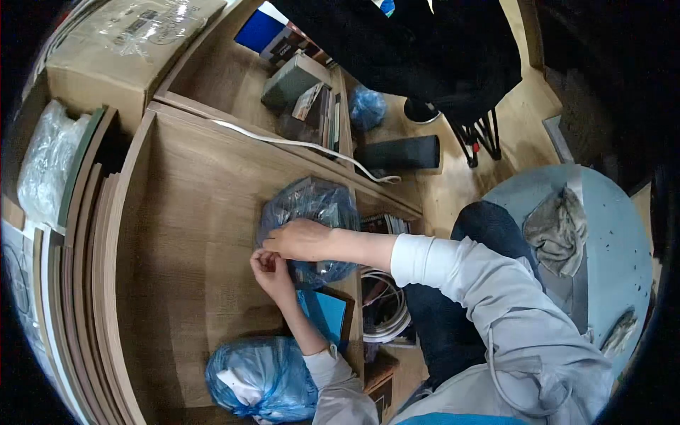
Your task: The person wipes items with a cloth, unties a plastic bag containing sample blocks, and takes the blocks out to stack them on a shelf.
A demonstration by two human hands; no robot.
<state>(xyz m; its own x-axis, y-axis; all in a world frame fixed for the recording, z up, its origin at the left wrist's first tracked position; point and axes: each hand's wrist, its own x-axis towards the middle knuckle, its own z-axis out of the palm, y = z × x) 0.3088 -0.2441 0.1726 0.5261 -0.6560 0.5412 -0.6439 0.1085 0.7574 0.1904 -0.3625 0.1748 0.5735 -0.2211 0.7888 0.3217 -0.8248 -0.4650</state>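
A translucent blue plastic bag (pixel 312 195) with contents I cannot make out sits on the wooden shelf. My right hand (pixel 301 241) reaches over it from the right, fingers closed in a pinch at the bag's left edge. Just below, my left hand (pixel 270 275) has its fingers curled together against the same edge, fingertips meeting those of the right. The small bit of plastic between them is mostly hidden. Under my left forearm lies a flat blue book or folder (pixel 324 312). A second blue plastic bag (pixel 273 379), with something white inside, rests near my left sleeve.
A white cable (pixel 283 140) runs along the shelf divider. Books (pixel 322 113) stand in the far compartment. Coiled white cable (pixel 386 312) lies in a lower compartment. On the right, a round stool (pixel 616 234) carries a grey cloth (pixel 556 230). A cardboard box (pixel 106 64) stands upper left.
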